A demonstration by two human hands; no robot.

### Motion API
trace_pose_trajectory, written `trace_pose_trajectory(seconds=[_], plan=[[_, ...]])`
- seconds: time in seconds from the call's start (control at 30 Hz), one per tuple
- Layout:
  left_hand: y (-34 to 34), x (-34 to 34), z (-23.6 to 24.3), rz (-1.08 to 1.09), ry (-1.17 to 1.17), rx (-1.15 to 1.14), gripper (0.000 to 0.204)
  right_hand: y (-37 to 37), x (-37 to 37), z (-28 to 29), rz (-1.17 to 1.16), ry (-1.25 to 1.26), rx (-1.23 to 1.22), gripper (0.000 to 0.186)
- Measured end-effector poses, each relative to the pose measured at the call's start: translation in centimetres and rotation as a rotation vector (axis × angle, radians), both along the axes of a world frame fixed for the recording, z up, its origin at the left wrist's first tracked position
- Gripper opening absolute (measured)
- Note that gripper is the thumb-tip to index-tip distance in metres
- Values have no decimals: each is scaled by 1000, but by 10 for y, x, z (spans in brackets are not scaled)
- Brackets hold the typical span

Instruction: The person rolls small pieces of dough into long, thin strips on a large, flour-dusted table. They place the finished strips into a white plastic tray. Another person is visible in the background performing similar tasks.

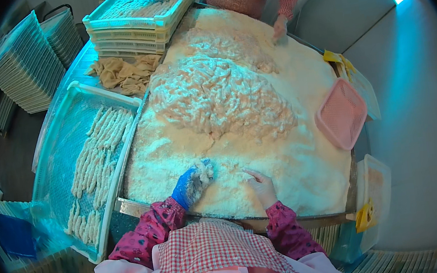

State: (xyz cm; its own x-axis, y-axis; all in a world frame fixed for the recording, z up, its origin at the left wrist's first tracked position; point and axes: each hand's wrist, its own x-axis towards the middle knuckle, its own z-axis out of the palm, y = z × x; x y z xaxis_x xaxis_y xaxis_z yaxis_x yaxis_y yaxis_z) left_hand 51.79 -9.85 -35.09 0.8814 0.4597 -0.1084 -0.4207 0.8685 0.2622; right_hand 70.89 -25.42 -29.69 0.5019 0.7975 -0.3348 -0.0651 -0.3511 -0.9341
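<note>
My left hand [192, 186], in a blue glove caked with white powder, is curled at the near edge of a table spread with pale flour or crumbs [230, 194]. Whitish clumps cover its fingers, and what they close on cannot be made out. To its right, my right hand [261, 187] wears a pale glove and lies low over the powder, fingers apart and nothing visible in them. Beyond both hands rises a large heap of powder-coated strips [219, 98], apparently raw meat.
On the left, a mesh tray [53, 177] holds rows of coated strips [95, 164]. Farther back are stacked trays [125, 31] and a tan cloth [125, 74]. A pink basket [341, 114] lies at the right edge. Across the table, a co-worker's hand [280, 28] reaches over the powder.
</note>
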Motion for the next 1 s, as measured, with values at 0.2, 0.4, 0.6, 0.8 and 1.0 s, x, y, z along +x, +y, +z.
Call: trace_pose_trajectory(seconds=[0.2,0.4,0.6,0.8,1.0], plan=[[-10,28,8,-36,-554,-599,48,56,-75,49,99,-619,276,33],[0,34,60,-27,-175,-310,57,68,-92,38,-48,-741,458,40],[-31,43,3,164,89,397,58,86,-94,37,256,-1106,524,46],[-67,79,84,1080,-455,427,52,88,-83,27,196,-1090,447,49],[-41,49,-22,338,213,502,53,97,-86,31,201,-988,531,50]])
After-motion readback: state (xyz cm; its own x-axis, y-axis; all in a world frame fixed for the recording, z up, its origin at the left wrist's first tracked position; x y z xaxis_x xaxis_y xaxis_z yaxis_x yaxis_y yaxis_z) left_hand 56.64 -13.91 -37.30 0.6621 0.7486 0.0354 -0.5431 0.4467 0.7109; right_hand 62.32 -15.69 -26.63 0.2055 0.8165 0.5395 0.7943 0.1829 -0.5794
